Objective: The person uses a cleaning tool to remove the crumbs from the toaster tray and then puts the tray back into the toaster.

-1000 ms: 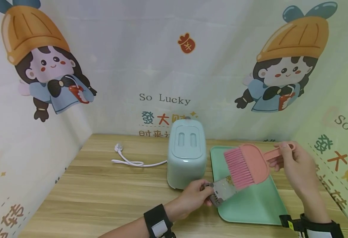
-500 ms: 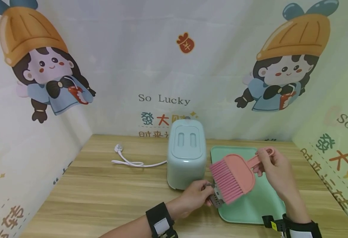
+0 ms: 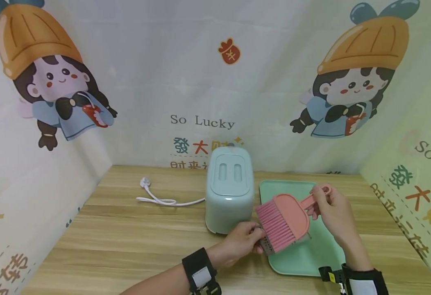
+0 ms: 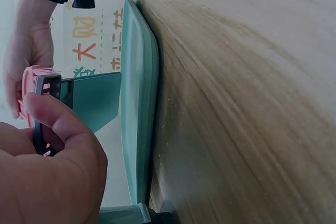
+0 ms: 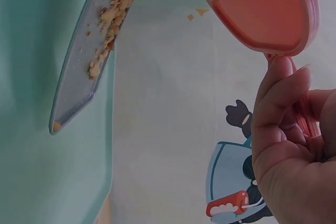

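My left hand [image 3: 239,243] pinches the dark end of a thin grey crumb tray [image 3: 267,246], held out over the left edge of a green serving tray [image 3: 327,250]. Tan crumbs [image 5: 109,24] lie along the crumb tray in the right wrist view. My right hand [image 3: 335,215] grips the handle of a pink brush [image 3: 291,217]. Its bristles [image 3: 274,227] spread above the crumb tray near my left fingers and hide much of it in the head view; whether they touch it I cannot tell. Just behind my left hand stands a pale green toaster [image 3: 229,192].
A white power cord [image 3: 175,203] runs left from the toaster to its plug [image 3: 145,182] on the wooden table [image 3: 127,241]. Printed cloth [image 3: 145,82] encloses the back and sides. Both wrists wear black straps [image 3: 198,268].
My right hand has carried the brush left and down, from the far end of the crumb tray toward my left fingers. The left hand stays nearly in place, still holding the crumb tray.
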Demonstrator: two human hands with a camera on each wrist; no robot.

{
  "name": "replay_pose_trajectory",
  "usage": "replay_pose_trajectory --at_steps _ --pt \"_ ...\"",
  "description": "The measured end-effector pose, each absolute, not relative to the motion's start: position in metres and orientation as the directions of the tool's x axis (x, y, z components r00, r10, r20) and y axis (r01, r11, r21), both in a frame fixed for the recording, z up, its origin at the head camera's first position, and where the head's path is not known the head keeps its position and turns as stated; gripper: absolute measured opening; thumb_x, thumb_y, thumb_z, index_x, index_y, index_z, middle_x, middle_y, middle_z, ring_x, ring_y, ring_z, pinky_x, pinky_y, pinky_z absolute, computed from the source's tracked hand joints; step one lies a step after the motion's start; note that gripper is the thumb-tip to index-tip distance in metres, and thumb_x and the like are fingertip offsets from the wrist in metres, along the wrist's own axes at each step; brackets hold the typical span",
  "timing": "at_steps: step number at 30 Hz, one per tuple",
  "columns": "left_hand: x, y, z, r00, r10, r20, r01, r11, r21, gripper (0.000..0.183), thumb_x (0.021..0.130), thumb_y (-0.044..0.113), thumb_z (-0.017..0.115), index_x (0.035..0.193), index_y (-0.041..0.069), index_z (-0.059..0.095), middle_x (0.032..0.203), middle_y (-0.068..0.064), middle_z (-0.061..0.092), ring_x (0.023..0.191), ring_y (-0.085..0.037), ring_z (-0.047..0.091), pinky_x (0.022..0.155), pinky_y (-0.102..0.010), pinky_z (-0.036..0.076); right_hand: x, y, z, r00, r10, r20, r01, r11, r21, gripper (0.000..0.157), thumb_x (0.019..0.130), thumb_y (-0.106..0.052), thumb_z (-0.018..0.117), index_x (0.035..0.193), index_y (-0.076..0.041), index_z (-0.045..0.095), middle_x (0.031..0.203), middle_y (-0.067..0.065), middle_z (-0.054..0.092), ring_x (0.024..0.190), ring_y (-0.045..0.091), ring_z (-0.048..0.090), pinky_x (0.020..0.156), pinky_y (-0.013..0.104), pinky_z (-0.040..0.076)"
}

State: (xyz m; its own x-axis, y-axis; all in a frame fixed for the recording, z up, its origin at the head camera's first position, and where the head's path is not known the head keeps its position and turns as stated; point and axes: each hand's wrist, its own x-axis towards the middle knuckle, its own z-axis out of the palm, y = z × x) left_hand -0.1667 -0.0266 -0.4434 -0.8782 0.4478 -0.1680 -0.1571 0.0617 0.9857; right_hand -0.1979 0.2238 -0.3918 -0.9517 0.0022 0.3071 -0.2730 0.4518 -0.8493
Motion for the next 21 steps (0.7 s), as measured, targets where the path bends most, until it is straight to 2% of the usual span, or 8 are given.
replay_pose_trajectory --at_steps 8,15,21 --pt "-0.167 -0.029 -0.446 -0.877 0.436 -0.200 -0.189 0.069 0.980 0.018 0.099 0.012 0.049 0.104 0.000 0.061 0.090 -0.007 0.061 0.069 -0.011 0.056 0.062 -0.021 0.050 -0.198 0.231 -0.393 -0.936 0.022 0.350 -0.285 0.536 -0.795 0.036 0.104 -0.032 0.040 0.103 0.002 0.052 0.067 0.013 0.060 0.050 0.019 0.056 0.040 0.027 0.044" --pt "-0.167 -0.029 -0.447 -0.882 0.436 -0.179 -0.174 0.053 0.983 0.019 0.099 0.014 0.049 0.104 0.001 0.062 0.090 -0.006 0.060 0.068 -0.011 0.056 0.062 -0.021 0.049 -0.193 0.222 -0.385 -0.928 0.051 0.369 -0.292 0.513 -0.807 0.038 0.103 -0.037 0.041 0.102 -0.002 0.054 0.068 0.010 0.063 0.052 0.021 0.058 0.043 0.027 0.047" --pt "-0.167 -0.027 -0.448 -0.889 0.427 -0.166 -0.163 0.045 0.986 0.017 0.098 0.012 0.050 0.100 0.001 0.063 0.084 -0.004 0.059 0.066 -0.010 0.055 0.061 -0.020 0.050 -0.192 0.210 -0.384 -0.921 0.032 0.387 -0.313 0.529 -0.789 0.033 0.103 -0.035 0.042 0.101 -0.005 0.055 0.064 0.007 0.061 0.049 0.020 0.057 0.040 0.027 0.044"
